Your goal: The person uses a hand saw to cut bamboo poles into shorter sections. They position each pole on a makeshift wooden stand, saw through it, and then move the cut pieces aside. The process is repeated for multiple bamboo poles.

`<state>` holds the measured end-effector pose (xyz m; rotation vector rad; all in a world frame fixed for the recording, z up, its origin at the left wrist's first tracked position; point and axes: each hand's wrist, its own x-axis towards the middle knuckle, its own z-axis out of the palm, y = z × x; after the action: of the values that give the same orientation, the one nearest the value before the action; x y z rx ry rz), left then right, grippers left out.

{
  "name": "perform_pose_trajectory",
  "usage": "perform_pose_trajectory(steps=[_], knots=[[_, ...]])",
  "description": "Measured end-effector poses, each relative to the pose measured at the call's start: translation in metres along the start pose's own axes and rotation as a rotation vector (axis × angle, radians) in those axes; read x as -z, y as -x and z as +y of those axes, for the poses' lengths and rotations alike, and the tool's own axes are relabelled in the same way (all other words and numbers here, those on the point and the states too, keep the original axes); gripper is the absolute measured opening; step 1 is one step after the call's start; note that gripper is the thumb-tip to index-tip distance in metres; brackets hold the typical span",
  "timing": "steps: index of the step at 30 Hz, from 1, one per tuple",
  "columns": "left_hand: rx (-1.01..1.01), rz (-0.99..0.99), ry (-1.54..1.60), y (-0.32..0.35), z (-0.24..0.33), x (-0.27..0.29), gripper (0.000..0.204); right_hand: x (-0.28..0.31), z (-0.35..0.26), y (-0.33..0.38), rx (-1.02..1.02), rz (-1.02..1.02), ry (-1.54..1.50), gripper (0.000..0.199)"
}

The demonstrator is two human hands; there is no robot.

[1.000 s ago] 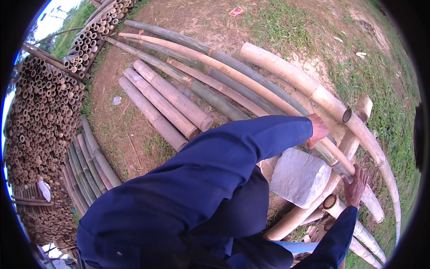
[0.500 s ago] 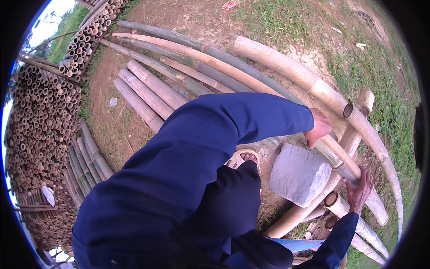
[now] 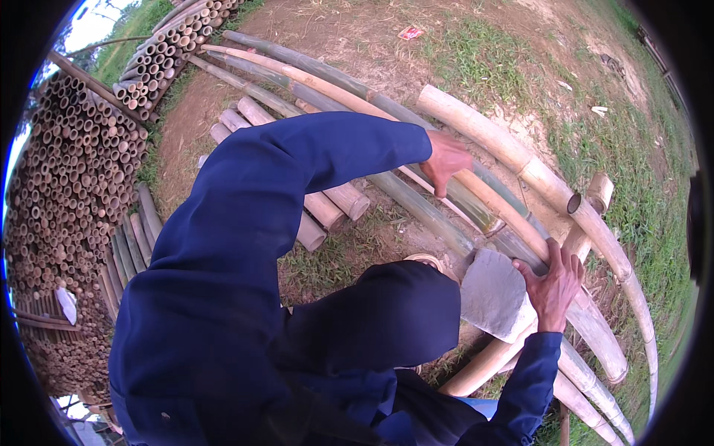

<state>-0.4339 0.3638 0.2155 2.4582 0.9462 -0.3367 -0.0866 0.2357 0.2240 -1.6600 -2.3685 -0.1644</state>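
A long tan bamboo pole (image 3: pixel 506 212) slants from the far left down to the right, just above the ground. My left hand (image 3: pixel 448 160) is closed over it partway along, with the fingers curled down on its near side. Around its near end, my right hand (image 3: pixel 554 286) is wrapped, with the thumb on the near side. Greenish bamboo poles (image 3: pixel 424 207) lie close beside and under it. A flat grey stone (image 3: pixel 491 288) rests just left of my right hand, partly covered by my dark-clothed leg.
A thick bamboo pole (image 3: pixel 476 123) lies beyond, its hollow end near a short bamboo crosspiece (image 3: pixel 599 189). More poles (image 3: pixel 595 383) lie at the lower right. Cut lengths (image 3: pixel 348 199) lie behind my left arm. Large bamboo stacks (image 3: pixel 71 186) rise at the left.
My left hand has moved left and farther up along the tan pole. My right hand has shifted left with the pole's near end. The whole view has shifted slightly.
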Motion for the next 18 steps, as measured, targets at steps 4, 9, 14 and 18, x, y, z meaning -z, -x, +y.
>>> perform_pose_trajectory(steps=[4, 9, 14, 18], knots=[[0.033, 0.104, -0.022, 0.037, -0.053, -0.026, 0.066, -0.031, -0.055, -0.018, -0.024, -0.014, 0.041, 0.082], [0.054, 0.09, -0.072, 0.012, -0.071, -0.048, 0.07, -0.075, -0.054, -0.008, -0.123, -0.087, 0.063, 0.079], [0.067, 0.078, -0.003, 0.011, -0.075, -0.06, 0.068, -0.081, -0.05, -0.014, -0.119, -0.105, -0.042, 0.077], [0.022, 0.064, 0.008, 0.005, -0.074, -0.053, 0.076, -0.072, -0.028, -0.01, -0.117, -0.052, -0.25, 0.054]])
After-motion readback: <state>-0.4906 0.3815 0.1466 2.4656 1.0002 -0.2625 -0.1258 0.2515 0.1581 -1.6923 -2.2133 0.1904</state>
